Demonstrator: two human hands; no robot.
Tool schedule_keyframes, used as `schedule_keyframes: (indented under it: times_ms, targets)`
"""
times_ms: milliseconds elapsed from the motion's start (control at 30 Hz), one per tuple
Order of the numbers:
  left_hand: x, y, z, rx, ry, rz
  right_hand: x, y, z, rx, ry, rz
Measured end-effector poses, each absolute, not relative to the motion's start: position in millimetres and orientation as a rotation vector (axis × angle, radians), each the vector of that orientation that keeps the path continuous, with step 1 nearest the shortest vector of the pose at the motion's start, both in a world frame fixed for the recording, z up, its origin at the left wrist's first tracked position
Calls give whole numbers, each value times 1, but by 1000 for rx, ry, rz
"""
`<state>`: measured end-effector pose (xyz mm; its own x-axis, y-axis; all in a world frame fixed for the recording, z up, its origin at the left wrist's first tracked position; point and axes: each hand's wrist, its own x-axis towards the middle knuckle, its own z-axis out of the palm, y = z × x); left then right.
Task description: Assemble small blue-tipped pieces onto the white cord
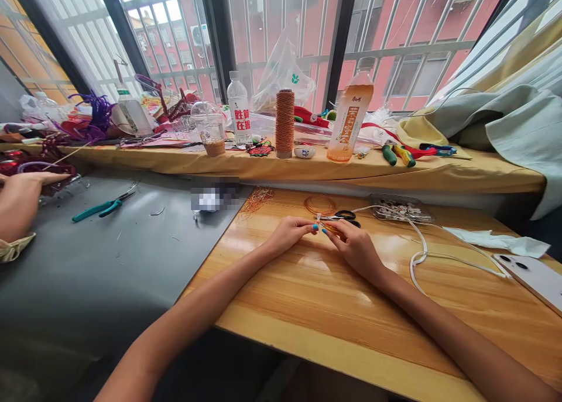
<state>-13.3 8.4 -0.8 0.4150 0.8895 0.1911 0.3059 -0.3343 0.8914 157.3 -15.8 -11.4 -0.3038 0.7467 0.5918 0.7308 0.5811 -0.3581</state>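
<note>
Above the wooden table, my left hand (290,235) is closed in a pinch, its fingertips meeting at a small white and orange piece (318,218) too small to name. My right hand (355,247) is closed around a slim tool with a yellow-orange handle (332,229), its tip close to that piece. Most of the tool is hidden by the fingers. Just behind the right hand lie black-handled scissors (346,215). A coil of copper-coloured wire (320,204) rests beyond both hands, and a heap of cut wire bits (259,199) lies to its left.
On the right are a clear tray of small pieces (401,209), white cord (424,247), tissue (496,241) and a phone (533,279). The sill holds a wire spool (284,124) and bottles (351,118). Teal pliers (103,208) lie left, near another person's hand (26,194).
</note>
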Motion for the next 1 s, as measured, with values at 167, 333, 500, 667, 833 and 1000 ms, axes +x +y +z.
schedule_keyframes:
  times_ms: [167, 333, 500, 667, 833, 1000]
  targets:
    - [-13, 9, -3, 1974, 991, 883, 157, -18, -11, -1210, -2121, -222]
    - [-12, 9, -6, 2067, 1026, 867, 160, -18, -12, -1202, -2180, -341]
    - [-13, 12, -9, 2181, 1035, 848, 160, -17, -12, -1225, -2162, -293]
    - [-22, 22, -10, 2361, 1226, 713, 167, -11, -3, -1273, -1949, -86]
    - [-28, 27, -13, 2567, 1264, 826, 179, -10, 15, -1178, -1920, 164]
    - [-24, 21, -14, 2842, 905, 628, 179, -10, 28, -1047, -1604, 813]
